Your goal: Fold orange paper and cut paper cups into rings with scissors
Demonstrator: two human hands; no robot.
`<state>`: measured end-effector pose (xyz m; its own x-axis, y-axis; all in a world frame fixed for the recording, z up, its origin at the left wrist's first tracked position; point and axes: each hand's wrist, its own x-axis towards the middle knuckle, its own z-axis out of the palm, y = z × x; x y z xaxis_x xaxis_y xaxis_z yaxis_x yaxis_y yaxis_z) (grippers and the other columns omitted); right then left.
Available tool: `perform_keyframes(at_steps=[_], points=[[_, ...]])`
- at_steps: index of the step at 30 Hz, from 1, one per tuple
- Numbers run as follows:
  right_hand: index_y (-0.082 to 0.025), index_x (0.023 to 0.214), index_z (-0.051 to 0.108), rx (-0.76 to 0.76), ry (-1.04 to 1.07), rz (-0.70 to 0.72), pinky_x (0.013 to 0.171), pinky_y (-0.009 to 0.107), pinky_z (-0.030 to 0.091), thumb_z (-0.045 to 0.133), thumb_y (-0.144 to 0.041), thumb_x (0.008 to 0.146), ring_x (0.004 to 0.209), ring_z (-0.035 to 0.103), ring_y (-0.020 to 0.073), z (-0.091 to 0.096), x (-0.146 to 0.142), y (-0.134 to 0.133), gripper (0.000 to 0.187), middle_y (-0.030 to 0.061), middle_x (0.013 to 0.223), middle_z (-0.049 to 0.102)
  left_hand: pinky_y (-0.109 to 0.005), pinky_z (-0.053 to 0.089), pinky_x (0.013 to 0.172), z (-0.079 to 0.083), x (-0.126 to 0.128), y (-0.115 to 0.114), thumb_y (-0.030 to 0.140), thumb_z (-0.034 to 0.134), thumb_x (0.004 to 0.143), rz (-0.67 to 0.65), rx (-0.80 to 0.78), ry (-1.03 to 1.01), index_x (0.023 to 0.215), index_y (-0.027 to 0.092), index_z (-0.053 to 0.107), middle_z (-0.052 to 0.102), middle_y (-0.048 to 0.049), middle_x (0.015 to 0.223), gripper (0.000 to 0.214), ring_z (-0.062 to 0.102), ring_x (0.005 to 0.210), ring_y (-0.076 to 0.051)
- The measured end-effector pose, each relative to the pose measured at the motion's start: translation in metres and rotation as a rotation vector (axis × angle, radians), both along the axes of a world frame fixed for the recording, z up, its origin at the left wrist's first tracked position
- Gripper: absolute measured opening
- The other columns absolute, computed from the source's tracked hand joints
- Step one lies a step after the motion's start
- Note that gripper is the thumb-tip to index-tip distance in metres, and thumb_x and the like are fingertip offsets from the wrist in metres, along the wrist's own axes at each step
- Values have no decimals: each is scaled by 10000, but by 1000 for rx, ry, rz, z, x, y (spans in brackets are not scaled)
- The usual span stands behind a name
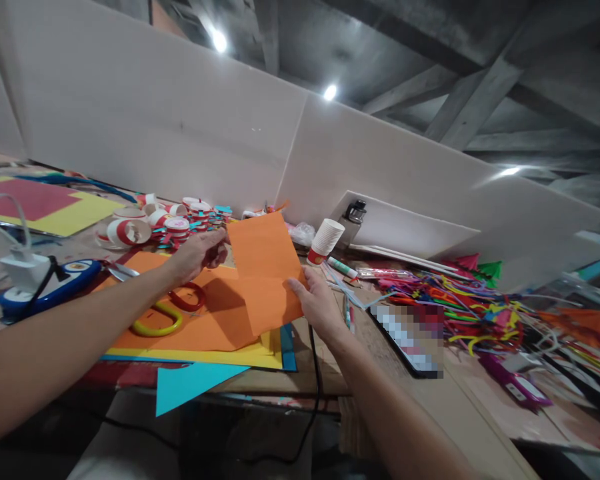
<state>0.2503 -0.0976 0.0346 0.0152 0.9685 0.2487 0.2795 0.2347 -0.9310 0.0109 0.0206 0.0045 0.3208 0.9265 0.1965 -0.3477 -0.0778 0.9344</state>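
Note:
A sheet of orange paper (266,267) is held up at a tilt above the table, with a faint crease across it. My right hand (319,303) pinches its right edge, thumb on the near face. At the upper left edge, my left hand (205,253) is closed with its fingertips against the paper; the exact grip is partly hidden. Below lies more orange paper (220,317) on yellow and blue sheets. Scissors with one red and one yellow handle (163,323) rest on it, partly under my left forearm. A turquoise paper piece (193,383) sticks out over the table's front edge.
A stack of paper cups (326,241), a glue stick (343,268) and a dark bottle (353,223) stand or lie behind. A phone (405,340) and colourful pipe cleaners (460,307) lie right. Cut cups (175,223) and a power strip (50,287) are left. A black cable (316,373) hangs in front.

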Motion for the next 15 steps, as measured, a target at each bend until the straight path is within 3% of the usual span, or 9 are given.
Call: perform_keyframes(at_steps=[4,10,15], points=[[-209,968,563,4,85,3,777,321,515,591,-326,755,892,627,195,-3,9,-2,245,40,1014,668,-182,293,393,2,1,-3,508,512,877,11,-17,5,830,121,667,517,-1,529,419,429,417,-71],[-209,1014,562,-19,113,-11,814,345,530,594,-344,768,948,640,209,-6,20,-3,282,52,1080,676,-169,248,373,-2,3,-5,432,633,813,62,40,122,772,128,656,503,17,493,308,405,393,-59],[-202,1102,544,11,72,-174,751,347,549,584,-387,784,894,666,211,8,61,2,369,70,1058,687,-161,264,375,-1,3,-5,424,662,786,74,37,154,754,124,672,520,13,503,302,417,394,-53]])
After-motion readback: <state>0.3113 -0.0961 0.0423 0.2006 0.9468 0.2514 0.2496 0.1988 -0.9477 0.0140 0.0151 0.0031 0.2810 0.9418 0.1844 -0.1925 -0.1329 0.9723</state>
